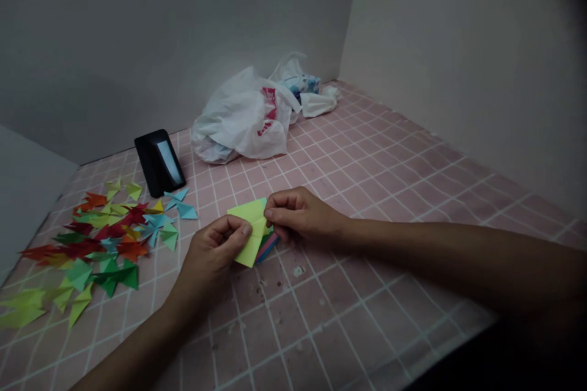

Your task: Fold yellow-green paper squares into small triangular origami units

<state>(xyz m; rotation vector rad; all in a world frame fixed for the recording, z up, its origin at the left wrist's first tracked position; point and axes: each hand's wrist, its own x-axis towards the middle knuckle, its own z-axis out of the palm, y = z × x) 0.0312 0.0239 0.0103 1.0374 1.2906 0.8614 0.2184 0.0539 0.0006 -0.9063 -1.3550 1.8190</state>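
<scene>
Between my two hands is a yellow-green sheet of paper with a folded look. My left hand pinches it at its left side, thumb on top. The fingers of my right hand are closed on its upper right edge. Under and behind it lie more sheets of coloured paper, with blue, pink and green edges showing; my hands and the yellow-green sheet partly hide them. To the left is a spread of folded paper pieces in red, orange, yellow, green and light blue.
A black device with a lit screen leans near the back wall. Beside it sits a white plastic bag with red print. Farther back are a blue-patterned packet and crumpled white material. A pink checked cloth covers the surface.
</scene>
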